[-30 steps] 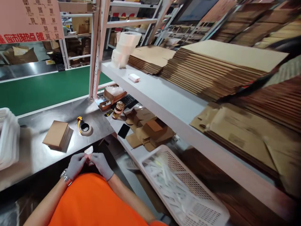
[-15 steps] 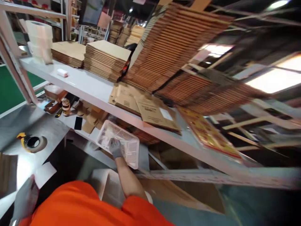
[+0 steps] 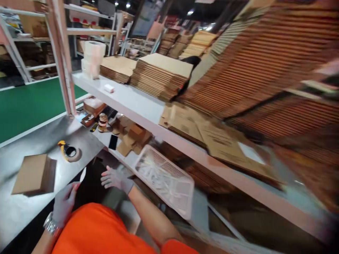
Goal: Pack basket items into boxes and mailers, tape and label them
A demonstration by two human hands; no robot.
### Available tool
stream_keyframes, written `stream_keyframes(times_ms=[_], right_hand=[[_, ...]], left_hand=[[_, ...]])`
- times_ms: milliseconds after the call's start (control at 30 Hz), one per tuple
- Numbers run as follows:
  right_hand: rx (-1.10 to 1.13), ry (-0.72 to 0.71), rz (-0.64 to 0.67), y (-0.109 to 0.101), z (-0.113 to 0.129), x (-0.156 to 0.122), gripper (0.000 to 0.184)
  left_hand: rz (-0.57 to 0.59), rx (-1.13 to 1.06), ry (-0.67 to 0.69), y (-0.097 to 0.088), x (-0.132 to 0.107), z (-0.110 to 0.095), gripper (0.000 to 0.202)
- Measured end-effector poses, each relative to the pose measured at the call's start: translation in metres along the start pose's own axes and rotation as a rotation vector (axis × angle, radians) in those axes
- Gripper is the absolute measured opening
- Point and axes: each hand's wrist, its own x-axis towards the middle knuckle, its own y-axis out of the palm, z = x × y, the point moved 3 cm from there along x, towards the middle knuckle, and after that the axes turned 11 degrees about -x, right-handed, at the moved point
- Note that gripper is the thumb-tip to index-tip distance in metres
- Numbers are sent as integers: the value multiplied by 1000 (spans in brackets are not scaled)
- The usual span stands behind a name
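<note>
1. While the orange-sleeved arms frame the bottom of the view, the left hand (image 3: 64,201), gloved in grey, hangs at the near edge of the steel worktop (image 3: 39,141) with its fingers loosely curled; whether it pinches the small white slip (image 3: 83,174) just above its fingertips cannot be told.
2. The right hand (image 3: 115,179), also gloved, is spread flat with fingers released, gripping nothing, over the gap between the worktop's near right corner and the lower shelf.
3. The white perforated basket (image 3: 185,206) lies just to the right of that hand, apart from it, tilted on the lower shelf's front edge, pale packets inside.
4. A closed brown carton (image 3: 31,174) sits near the worktop's near edge, left of the left hand.
5. A tape dispenser (image 3: 68,152) with a yellow handle rests near the worktop's right edge.
6. A black phone (image 3: 113,141) lies on the lower shelf beyond the basket, beside folded cardboard scraps.
7. Stacks of flat cartons (image 3: 159,74) fill the upper shelf, farthest away.
</note>
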Motion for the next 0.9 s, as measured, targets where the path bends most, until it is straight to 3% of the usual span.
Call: stream_keyframes(times_ms=[67,167,367,533,633,733,900], right_hand=[[-115,99,245,69,15,27,66],[-304,5,283,136,43,60,49],[-588,-281,240,216,85,114,29],[-869,-593,63,289,110,160,12],[-976,-683,-51,324,117,186,10],[-1063,-714,-163,344,117,207,8],[-1162,-724,-298,360,98,219,43]], left_hand=[[38,44,172,-9,-3,-1,37],[70,167,332,-29,-11,7,35],[11,370,444,-77,-20,49,36],[-33,507,331,-123,13,93,32],[-42,532,206,-144,44,114,32],[-60,526,116,-151,63,132,31],[16,624,43,-138,48,160,47]])
